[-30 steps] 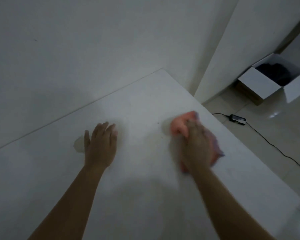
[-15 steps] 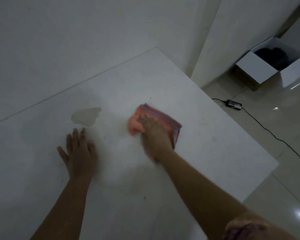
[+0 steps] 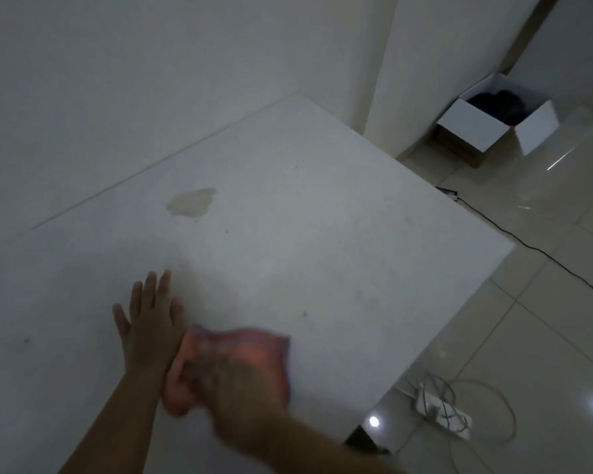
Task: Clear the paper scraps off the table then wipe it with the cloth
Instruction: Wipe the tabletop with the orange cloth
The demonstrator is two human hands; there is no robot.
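Since the earlier frame your right hand (image 3: 240,384) has dragged the bunched cloth (image 3: 233,350), gripped in blurred fingers, nearer you beside your flat, spread left hand (image 3: 148,323); sweep back beyond it over the stain (image 3: 190,201) on the table (image 3: 356,234).

one head-worn wide view looks steeply down, close over the white table (image 3: 322,200), floor at right.

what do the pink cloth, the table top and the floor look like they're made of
Pink cloth: soft fabric, probably woven, bunching under the right hand; motion blur hides the weave.
Table top: smooth matte white, maybe laminate or painted board; it shows no glare and carries a pale stain.
Floor: glossy tiles, likely ceramic, with grout lines and bright light reflections.
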